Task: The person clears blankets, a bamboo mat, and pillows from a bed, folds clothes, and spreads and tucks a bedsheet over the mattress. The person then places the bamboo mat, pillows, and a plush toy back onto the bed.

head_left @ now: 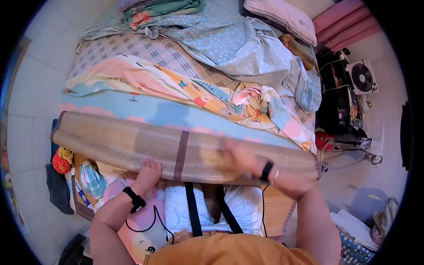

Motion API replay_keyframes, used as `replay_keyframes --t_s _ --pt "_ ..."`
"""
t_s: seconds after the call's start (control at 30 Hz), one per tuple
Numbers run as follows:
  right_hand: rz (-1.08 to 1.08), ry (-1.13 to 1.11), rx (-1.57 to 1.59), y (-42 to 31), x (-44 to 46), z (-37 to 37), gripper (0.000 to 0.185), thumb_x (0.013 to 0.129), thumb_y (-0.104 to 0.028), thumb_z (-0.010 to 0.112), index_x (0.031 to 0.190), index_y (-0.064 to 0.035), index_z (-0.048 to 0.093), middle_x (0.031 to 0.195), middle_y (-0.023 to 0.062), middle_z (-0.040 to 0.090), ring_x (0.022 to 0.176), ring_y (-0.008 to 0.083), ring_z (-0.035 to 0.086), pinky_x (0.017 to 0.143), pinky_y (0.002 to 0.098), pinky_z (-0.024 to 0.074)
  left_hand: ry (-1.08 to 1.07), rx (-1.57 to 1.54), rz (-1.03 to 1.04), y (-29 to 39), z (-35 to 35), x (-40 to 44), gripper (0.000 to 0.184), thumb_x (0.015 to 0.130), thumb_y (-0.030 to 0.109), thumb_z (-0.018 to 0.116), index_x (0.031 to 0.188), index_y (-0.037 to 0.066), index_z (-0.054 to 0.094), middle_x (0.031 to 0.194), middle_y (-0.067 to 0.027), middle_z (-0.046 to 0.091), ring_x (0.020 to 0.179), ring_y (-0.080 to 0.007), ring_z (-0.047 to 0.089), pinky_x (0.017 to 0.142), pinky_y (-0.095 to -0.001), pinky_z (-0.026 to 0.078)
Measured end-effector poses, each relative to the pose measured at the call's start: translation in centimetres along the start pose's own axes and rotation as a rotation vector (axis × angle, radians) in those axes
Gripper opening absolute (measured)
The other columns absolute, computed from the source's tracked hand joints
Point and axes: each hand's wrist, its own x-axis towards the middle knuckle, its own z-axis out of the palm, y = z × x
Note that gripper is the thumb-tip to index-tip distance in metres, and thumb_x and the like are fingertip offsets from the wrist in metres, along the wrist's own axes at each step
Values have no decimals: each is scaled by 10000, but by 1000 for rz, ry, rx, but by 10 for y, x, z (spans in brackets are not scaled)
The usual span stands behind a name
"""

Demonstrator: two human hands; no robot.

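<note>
Woven sleeping mat (110, 137) is lying crosswise right in front of the wearer, spanning most of the bed's width; folded or rolled, can't tell which. Dark brown band (181, 152) is running across its middle, between the two hands. Left hand (149, 172) is resting at the mat's near edge, left of that band, fingers together on the upper face; can't tell if the thumb is pinching from below. Right hand (240, 157) is reaching over the mat right of the band, showing blurred; fingers aren't resolving, so can't tell if it's gripping or just touching. Black watch (134, 200) is sitting on the left wrist, black wristband (267, 171) on the right. Beyond the mat, pale blue sheet (163, 114) with pink scallops is lying exposed, and cartoon-print blanket (170, 84) is bunching along its far side. Plaid sheet (119, 48) is showing past that, with dotted quilt (212, 37) heaping over it. Red-and-yellow plush toy (62, 161) is sitting just beside the mat's left end, near side. Wearer's white patterned trousers (243, 205) are showing below the near edge, two black straps (193, 210) hanging over them. White fan (362, 76) is standing off to the right, well apart.
</note>
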Motion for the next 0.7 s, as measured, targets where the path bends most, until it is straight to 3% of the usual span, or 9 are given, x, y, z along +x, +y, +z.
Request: replay_keyframes --t_s 0.07,0.13,0.23,0.37,0.4,0.43,0.53,0.6,0.7 --pt "-12 299 -199 24 34 -9 753 617 -242 745 1240 -63 363 1304 166 339 1207 344 342 948 456 339 179 16 -34 -7 5 6 153 725 109 509 824 -8 517 1022 -337 547 954 -383 582 822 -441 469" --pt "228 28 -198 51 17 -15 771 626 -290 748 1279 -189 351 1337 173 306 1212 389 323 950 487 349 114 -21 6 31 11 -23 151 733 111 502 824 -8 517 1015 -334 551 942 -385 587 812 -441 473" --pt "406 -164 -26 94 53 7 699 668 -265 705 1276 -192 366 1267 173 421 1139 373 429 898 451 402 87 13 3 19 14 -20 151 745 117 494 825 -9 518 1008 -331 556 932 -388 590 804 -444 476" --pt "117 -253 310 127 27 28 443 693 -239 671 1080 -74 533 861 201 620 845 357 588 716 395 472 36 -49 18 18 9 -10 158 757 119 487 838 -13 519 1003 -334 558 935 -393 589 802 -453 474" --pt "-78 -446 365 131 9 42 440 677 -237 672 1074 -93 548 944 180 619 871 332 586 730 388 470 32 -51 35 14 6 -6 163 759 115 484 850 -16 518 998 -338 558 935 -396 589 797 -456 474" --pt "-374 -299 543 97 -28 15 386 687 -207 648 1053 -117 562 1007 155 602 911 311 574 754 389 464 27 -59 19 14 6 -1 163 759 115 484 850 -16 518 998 -338 558 935 -396 589 797 -456 474" --pt "-361 -528 252 51 -121 -3 265 738 -217 615 992 -152 569 924 123 540 898 324 557 737 417 472 -49 94 50 9 -9 21 170 758 170 510 815 20 567 1020 -286 579 922 -337 605 764 -480 472" --pt "-359 -610 233 25 -146 -13 303 663 -154 655 955 -175 576 915 109 514 875 319 562 663 412 491 -551 -321 264 -6 -67 47 300 765 282 568 834 -9 556 843 -266 612 787 -342 619 690 -423 481" --pt "-304 -549 361 27 -148 -10 348 625 -131 675 956 -182 578 902 99 512 850 314 569 654 398 491 -619 -614 88 -37 -115 124 402 783 337 580 892 -49 581 816 -226 603 741 -374 590 664 -447 456"
